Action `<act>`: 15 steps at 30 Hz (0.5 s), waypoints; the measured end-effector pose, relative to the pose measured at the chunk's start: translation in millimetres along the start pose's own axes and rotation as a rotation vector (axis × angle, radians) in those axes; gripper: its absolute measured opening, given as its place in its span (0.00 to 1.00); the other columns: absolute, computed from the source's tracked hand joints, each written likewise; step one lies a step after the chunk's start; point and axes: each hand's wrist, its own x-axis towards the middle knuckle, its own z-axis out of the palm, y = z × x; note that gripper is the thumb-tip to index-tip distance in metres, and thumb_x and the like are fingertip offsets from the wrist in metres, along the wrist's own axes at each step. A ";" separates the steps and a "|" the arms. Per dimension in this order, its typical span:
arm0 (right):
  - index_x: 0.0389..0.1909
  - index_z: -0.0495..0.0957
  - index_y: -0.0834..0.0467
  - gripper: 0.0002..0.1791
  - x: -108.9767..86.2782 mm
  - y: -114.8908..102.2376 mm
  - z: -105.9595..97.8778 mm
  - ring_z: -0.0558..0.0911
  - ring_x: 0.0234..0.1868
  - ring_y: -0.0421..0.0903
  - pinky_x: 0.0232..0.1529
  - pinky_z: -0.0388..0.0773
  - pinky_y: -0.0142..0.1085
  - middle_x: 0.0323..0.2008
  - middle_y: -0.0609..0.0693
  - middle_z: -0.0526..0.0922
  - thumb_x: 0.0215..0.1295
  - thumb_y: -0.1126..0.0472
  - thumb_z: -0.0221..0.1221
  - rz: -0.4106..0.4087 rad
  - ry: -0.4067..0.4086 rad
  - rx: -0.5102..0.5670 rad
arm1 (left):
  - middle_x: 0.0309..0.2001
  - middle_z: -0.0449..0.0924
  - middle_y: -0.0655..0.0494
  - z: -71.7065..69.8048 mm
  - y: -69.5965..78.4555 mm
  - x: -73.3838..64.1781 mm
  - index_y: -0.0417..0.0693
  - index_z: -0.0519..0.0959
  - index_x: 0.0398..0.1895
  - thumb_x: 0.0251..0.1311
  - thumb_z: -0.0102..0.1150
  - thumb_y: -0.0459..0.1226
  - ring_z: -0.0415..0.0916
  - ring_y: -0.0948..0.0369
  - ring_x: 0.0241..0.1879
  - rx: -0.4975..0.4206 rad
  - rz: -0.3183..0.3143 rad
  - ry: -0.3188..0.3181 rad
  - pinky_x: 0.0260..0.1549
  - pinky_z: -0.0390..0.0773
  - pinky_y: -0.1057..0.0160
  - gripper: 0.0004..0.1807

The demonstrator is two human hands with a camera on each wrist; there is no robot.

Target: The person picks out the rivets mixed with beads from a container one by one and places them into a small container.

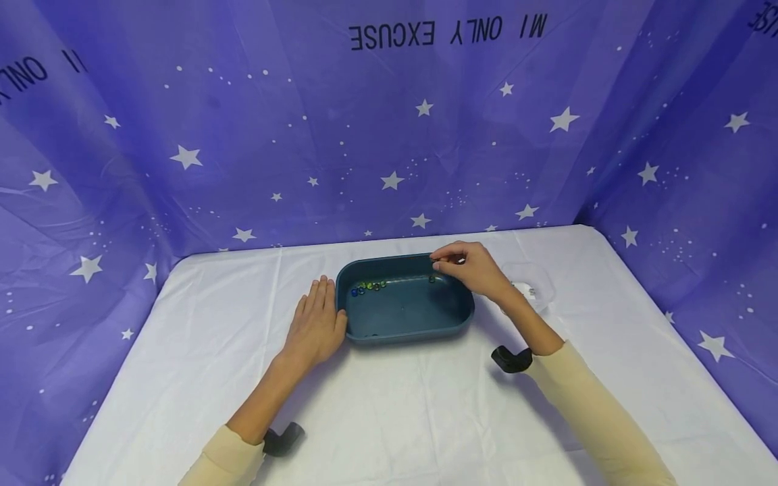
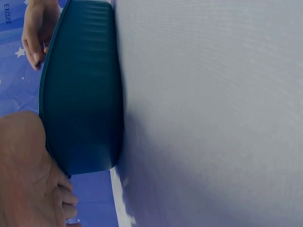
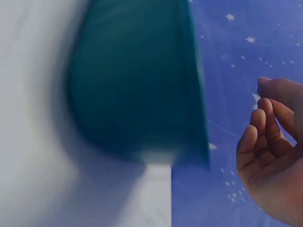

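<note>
A dark teal tray (image 1: 407,332) with raised walls stands on the white cloth. Several glass marbles (image 1: 369,286), blue, green and yellowish, lie grouped toward its back left, and a single marble (image 1: 432,278) is by the back wall. My left hand (image 1: 314,324) lies flat along the tray's left end, fingers extended, thumb at the rim. Over the back right rim, my right hand (image 1: 474,271) pinches a small dark marble (image 2: 38,64) between thumb and fingertips, mostly hidden by them. In the right wrist view, the right hand's other fingers (image 3: 259,137) are loosely bent.
Right of the tray, partly behind the right forearm, sits a clear plastic container (image 1: 543,280) with a white patch in it. A purple star-printed curtain (image 1: 340,135) stands behind the table and along both sides. Black straps with mounts (image 1: 512,359) are on both wrists.
</note>
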 end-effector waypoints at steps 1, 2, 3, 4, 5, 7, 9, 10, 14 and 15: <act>0.46 0.86 0.66 0.11 -2.1 0.3 -4.8 0.79 0.35 0.49 0.37 0.76 0.34 0.36 0.56 0.84 0.65 0.66 0.65 0.001 0.013 -0.001 | 0.77 0.41 0.34 0.2 -0.3 0.2 0.27 0.46 0.76 0.75 0.38 0.42 0.38 0.42 0.77 0.001 0.001 0.002 0.71 0.44 0.41 0.36; 0.46 0.86 0.66 0.11 -4.6 -0.2 -9.8 0.79 0.36 0.49 0.37 0.77 0.33 0.37 0.56 0.84 0.65 0.66 0.65 0.005 0.024 -0.009 | 0.78 0.41 0.34 0.2 -0.4 0.3 0.27 0.46 0.76 0.75 0.38 0.42 0.37 0.42 0.77 -0.001 -0.003 -0.002 0.71 0.44 0.41 0.36; 0.46 0.86 0.66 0.11 -7.2 -0.5 -14.8 0.79 0.36 0.49 0.38 0.77 0.33 0.37 0.56 0.84 0.65 0.66 0.65 0.010 0.033 -0.015 | 0.77 0.41 0.34 0.4 -0.5 0.4 0.27 0.46 0.76 0.75 0.37 0.42 0.37 0.42 0.77 -0.004 -0.002 -0.002 0.71 0.44 0.41 0.36; 0.46 0.86 0.66 0.11 -9.9 -0.5 -20.0 0.79 0.36 0.49 0.37 0.77 0.32 0.37 0.56 0.84 0.65 0.66 0.65 0.014 0.040 -0.020 | 0.78 0.41 0.34 0.7 -0.6 0.6 0.27 0.46 0.77 0.75 0.37 0.43 0.37 0.42 0.77 -0.004 -0.004 -0.006 0.71 0.44 0.41 0.36; 0.46 0.86 0.66 0.11 -13.0 -0.1 -25.2 0.79 0.36 0.48 0.38 0.77 0.32 0.37 0.55 0.84 0.66 0.66 0.65 0.019 0.046 -0.023 | 0.78 0.40 0.34 0.7 -0.7 0.6 0.28 0.45 0.77 0.75 0.37 0.43 0.37 0.42 0.77 -0.003 -0.005 -0.009 0.71 0.43 0.41 0.36; 0.46 0.86 0.64 0.11 -19.4 1.0 -35.9 0.78 0.36 0.46 0.37 0.77 0.31 0.37 0.54 0.84 0.66 0.64 0.65 0.031 0.059 -0.034 | 0.78 0.41 0.34 1.0 -0.9 0.6 0.27 0.46 0.76 0.75 0.38 0.43 0.38 0.41 0.77 -0.003 -0.001 -0.005 0.71 0.44 0.41 0.36; 0.46 0.86 0.63 0.11 -25.9 3.7 -46.3 0.79 0.36 0.46 0.37 0.77 0.30 0.38 0.54 0.84 0.66 0.64 0.65 0.041 0.076 -0.050 | 0.77 0.41 0.34 0.9 -1.0 0.4 0.27 0.46 0.76 0.75 0.38 0.42 0.38 0.41 0.76 0.000 0.001 -0.001 0.71 0.44 0.41 0.36; 0.46 0.86 0.63 0.11 -29.3 5.4 -51.4 0.79 0.36 0.45 0.37 0.77 0.29 0.38 0.55 0.85 0.66 0.63 0.66 0.044 0.087 -0.057 | 0.78 0.41 0.34 0.8 -1.0 0.5 0.27 0.46 0.76 0.75 0.38 0.43 0.38 0.42 0.77 0.002 -0.001 -0.002 0.71 0.44 0.42 0.36; 0.46 0.86 0.63 0.11 -43.8 11.5 -69.8 0.80 0.37 0.45 0.36 0.76 0.28 0.40 0.55 0.86 0.66 0.62 0.65 0.077 0.133 -0.085 | 0.78 0.41 0.35 0.3 -1.2 0.9 0.28 0.46 0.77 0.76 0.37 0.43 0.38 0.43 0.77 0.008 0.000 -0.005 0.71 0.44 0.42 0.36; 0.46 0.86 0.63 0.11 -47.3 12.8 -73.7 0.80 0.37 0.44 0.36 0.76 0.29 0.40 0.55 0.86 0.67 0.62 0.65 0.089 0.146 -0.089 | 0.78 0.41 0.35 0.4 -1.3 1.1 0.28 0.46 0.77 0.76 0.37 0.43 0.38 0.43 0.77 0.010 -0.001 -0.008 0.71 0.44 0.42 0.36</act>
